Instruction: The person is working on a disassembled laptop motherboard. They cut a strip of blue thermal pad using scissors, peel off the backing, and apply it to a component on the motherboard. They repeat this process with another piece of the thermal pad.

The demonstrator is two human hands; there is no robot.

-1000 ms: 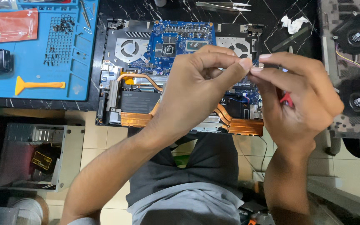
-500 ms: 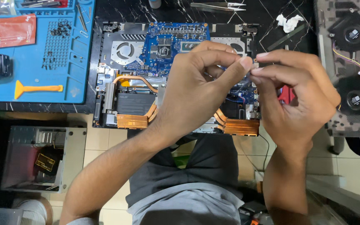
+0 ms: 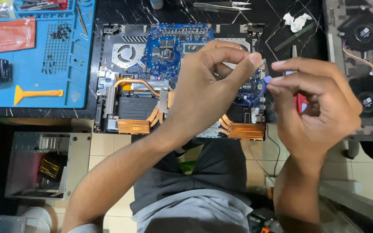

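Left of the laptop (image 3: pixel 152 82) lies a blue mat (image 3: pixel 39 73) with an orange pry tool (image 3: pixel 37 92). Above the laptop's right half, the left hand (image 3: pixel 208 90) and right hand (image 3: pixel 316 108) meet, fingertips pinching a small blue piece (image 3: pixel 265 81) between them; right of the laptop sit two fans (image 3: pixel 365 64)

Both hands, the left hand (image 3: pixel 208 92) and right hand (image 3: pixel 314 108), are hovering over the opened laptop (image 3: pixel 152 77), blocking its right half. The fan side is lying reachable, while tweezers (image 3: pixel 223 6) are crowding the far edge.
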